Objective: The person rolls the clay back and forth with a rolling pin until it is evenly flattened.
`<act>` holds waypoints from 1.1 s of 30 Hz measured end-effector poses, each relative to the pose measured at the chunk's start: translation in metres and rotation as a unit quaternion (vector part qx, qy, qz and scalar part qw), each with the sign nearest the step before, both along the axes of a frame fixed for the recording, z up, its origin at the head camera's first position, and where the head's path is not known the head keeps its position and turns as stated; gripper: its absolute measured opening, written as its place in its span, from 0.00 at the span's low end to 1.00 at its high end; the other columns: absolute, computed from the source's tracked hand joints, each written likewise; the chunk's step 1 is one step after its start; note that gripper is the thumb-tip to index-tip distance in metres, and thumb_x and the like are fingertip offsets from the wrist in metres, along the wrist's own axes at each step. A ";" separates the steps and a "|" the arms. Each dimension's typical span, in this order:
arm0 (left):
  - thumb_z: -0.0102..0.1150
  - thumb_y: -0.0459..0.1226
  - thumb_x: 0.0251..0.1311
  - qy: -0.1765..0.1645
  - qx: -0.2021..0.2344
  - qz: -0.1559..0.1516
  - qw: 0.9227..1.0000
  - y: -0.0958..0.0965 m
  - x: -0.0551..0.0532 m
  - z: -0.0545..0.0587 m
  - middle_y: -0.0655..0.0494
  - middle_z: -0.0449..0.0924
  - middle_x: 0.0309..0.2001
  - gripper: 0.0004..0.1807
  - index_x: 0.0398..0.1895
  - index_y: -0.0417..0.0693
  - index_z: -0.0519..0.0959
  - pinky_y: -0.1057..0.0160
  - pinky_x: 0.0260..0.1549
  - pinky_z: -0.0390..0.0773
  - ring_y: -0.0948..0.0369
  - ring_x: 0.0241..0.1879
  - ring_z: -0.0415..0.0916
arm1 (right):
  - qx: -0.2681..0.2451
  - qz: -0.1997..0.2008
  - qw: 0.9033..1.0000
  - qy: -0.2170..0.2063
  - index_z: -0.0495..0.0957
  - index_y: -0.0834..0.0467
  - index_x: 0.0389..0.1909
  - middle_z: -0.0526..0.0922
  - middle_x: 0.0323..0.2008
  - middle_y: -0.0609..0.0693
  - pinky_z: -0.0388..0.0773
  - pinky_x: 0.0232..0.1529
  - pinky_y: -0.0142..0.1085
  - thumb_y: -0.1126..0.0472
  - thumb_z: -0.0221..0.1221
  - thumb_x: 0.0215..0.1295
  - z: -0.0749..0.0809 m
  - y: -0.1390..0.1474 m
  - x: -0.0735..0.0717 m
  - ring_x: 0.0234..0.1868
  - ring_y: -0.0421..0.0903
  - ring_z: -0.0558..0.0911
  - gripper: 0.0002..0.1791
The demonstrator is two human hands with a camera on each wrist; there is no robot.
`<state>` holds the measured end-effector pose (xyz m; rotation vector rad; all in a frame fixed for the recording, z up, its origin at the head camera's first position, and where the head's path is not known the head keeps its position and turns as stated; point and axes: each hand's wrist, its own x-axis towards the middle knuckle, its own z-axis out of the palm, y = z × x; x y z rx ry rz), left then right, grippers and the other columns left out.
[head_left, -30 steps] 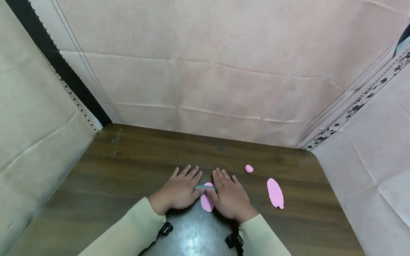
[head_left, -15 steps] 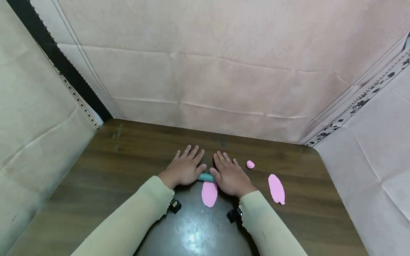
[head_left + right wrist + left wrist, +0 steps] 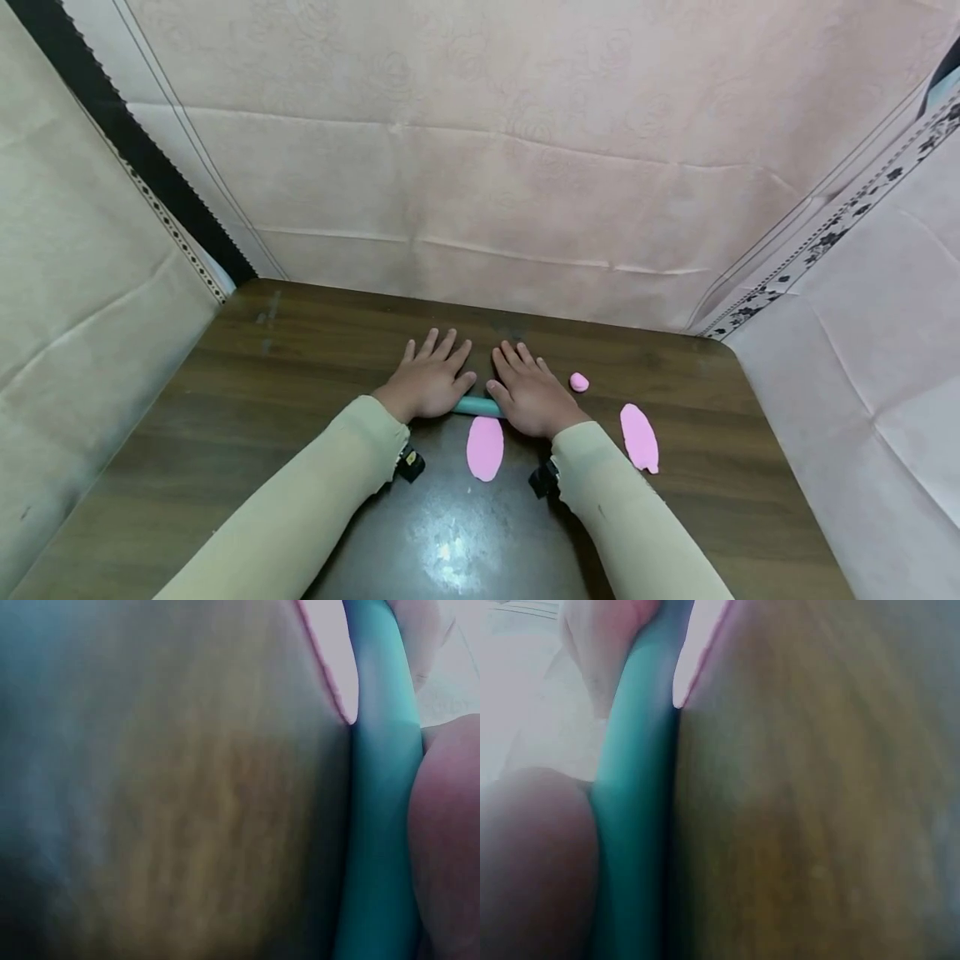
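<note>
A teal rolling pin [image 3: 477, 407] lies crosswise at the far end of a flat pink oval of clay [image 3: 484, 450]. Over the pin's left part rests my left hand [image 3: 427, 385], fingers straight and spread. My right hand [image 3: 534, 396] lies flat over its right part, fingers extended forward. Both palms hide the pin's ends. In the left wrist view the rolling pin [image 3: 634, 817] runs beside the edge of the pink clay [image 3: 697, 649]. The right wrist view likewise has the rolling pin [image 3: 382, 817] against the clay's edge [image 3: 334, 664].
To the right lies a second flattened pink clay piece [image 3: 639, 438] with a ragged near end. A small pink clay lump [image 3: 578, 382] sits beyond my right hand. Pale cloth walls [image 3: 480, 192] stand around the back and sides of the brown wooden table [image 3: 300, 467].
Both hands have moved forward, away from me, rolling the pin from over the pink clay to its far end. More of the oval now shows.
</note>
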<state>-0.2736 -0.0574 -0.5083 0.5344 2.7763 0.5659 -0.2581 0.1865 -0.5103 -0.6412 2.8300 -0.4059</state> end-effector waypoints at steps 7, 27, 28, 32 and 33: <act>0.35 0.63 0.89 0.015 -0.006 -0.011 1.000 0.000 0.011 0.004 0.51 0.38 0.95 0.39 0.94 0.62 0.52 0.26 0.87 0.33 0.42 0.94 0.27 | 0.007 -0.012 1.000 0.018 0.46 0.48 0.94 0.43 0.94 0.49 0.45 0.91 0.64 0.31 0.32 0.92 -0.001 -0.002 0.014 0.95 0.55 0.41 0.41; 0.30 0.64 0.90 0.073 -0.012 -0.039 0.996 -0.003 0.060 -0.005 0.48 0.51 0.93 0.37 0.91 0.60 0.62 0.30 0.88 0.48 0.42 0.93 0.41 | 0.021 -0.019 0.999 0.040 0.50 0.49 0.94 0.49 0.93 0.54 0.55 0.90 0.61 0.31 0.34 0.91 -0.001 -0.008 0.068 0.94 0.59 0.49 0.42; 0.30 0.64 0.90 0.073 -0.011 -0.042 0.996 -0.004 0.063 -0.005 0.48 0.52 0.92 0.37 0.91 0.60 0.63 0.30 0.88 0.50 0.41 0.93 0.42 | 0.020 -0.019 0.999 0.042 0.51 0.50 0.94 0.50 0.93 0.55 0.55 0.90 0.61 0.31 0.34 0.91 0.000 -0.009 0.070 0.94 0.59 0.50 0.42; 0.31 0.63 0.91 0.074 -0.003 -0.054 0.996 -0.006 0.075 -0.004 0.47 0.55 0.92 0.37 0.90 0.57 0.65 0.32 0.87 0.54 0.41 0.92 0.46 | 0.028 -0.016 0.998 0.055 0.51 0.51 0.93 0.51 0.93 0.57 0.59 0.89 0.58 0.30 0.37 0.91 0.002 -0.010 0.082 0.93 0.59 0.52 0.43; 0.32 0.63 0.91 0.073 -0.002 -0.056 0.996 -0.007 0.078 -0.004 0.47 0.55 0.91 0.37 0.90 0.57 0.66 0.32 0.87 0.54 0.41 0.92 0.47 | 0.031 -0.013 0.998 0.060 0.51 0.51 0.93 0.51 0.93 0.57 0.60 0.89 0.58 0.31 0.38 0.91 0.002 -0.011 0.084 0.93 0.59 0.52 0.43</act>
